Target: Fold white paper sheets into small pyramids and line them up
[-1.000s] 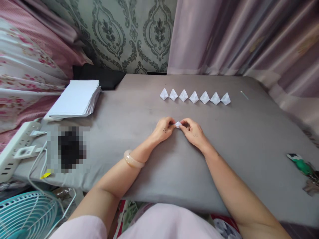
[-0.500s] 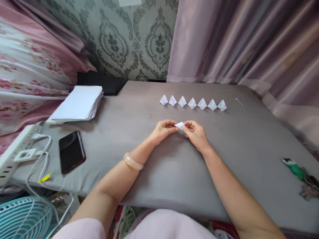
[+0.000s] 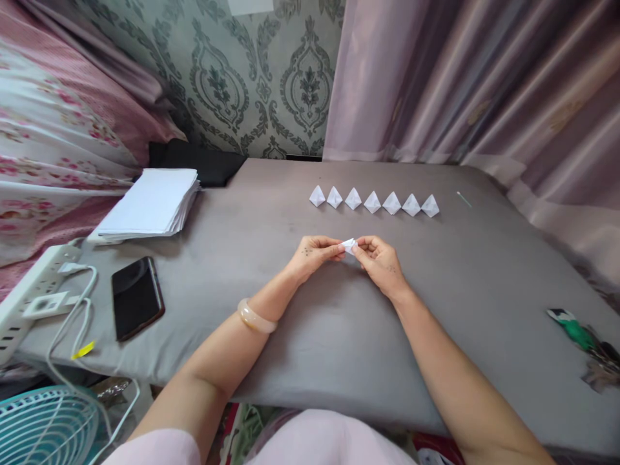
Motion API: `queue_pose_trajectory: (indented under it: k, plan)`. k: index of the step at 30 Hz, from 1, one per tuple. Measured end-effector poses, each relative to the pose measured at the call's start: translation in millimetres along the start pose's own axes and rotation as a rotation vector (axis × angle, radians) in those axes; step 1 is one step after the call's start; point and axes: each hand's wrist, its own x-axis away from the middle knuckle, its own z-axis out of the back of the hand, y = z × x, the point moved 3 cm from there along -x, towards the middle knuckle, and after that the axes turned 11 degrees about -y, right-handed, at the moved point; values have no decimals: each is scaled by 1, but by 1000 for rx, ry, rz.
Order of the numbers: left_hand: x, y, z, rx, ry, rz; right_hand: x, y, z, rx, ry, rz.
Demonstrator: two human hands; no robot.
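Observation:
A small folded piece of white paper (image 3: pixel 348 245) is pinched between both hands above the grey cloth-covered table (image 3: pixel 271 219). My left hand (image 3: pixel 317 254) grips its left end, thumb on the near side. From the right, my right hand (image 3: pixel 378 259) holds the other end with thumb and fingers closed. The fingertips hide part of the paper. Beyond the hands, several folded white paper shapes (image 3: pixel 372 203) stand in a row, pointed at the top.
At the left lie a stack of white paper (image 3: pixel 148 201), a black phone (image 3: pixel 138 298) and a white power strip (image 3: pixel 29 290) with cables. A teal fan (image 3: pixel 46 426) is below the table edge. On the right are keys (image 3: pixel 588 342) and a cotton swab (image 3: pixel 464 199).
Both hands still hold the folded paper in nearly the same place. My left fingers have shifted slightly along it, and a little less of the paper shows.

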Motion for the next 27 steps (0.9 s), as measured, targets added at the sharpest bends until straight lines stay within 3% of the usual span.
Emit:
queue_pose_trajectory:
  k: [8, 12, 15, 19, 27]
  plan:
    - [-2, -4, -2, 100, 98, 15, 1, -8, -3, -21, 64, -18]
    - [-3, -1, 4, 227, 100, 36, 1, -11, 1, -251, 65, -187]
    - [-2, 2, 7, 239, 81, 5, 2, -8, 0, -290, -37, -304]
    - [-1, 2, 0, 167, 19, -23, 4, -11, -6, -220, -144, -193]
    - [1, 3, -9, -26, -5, -166, 6, -14, -4, -91, -16, -58]
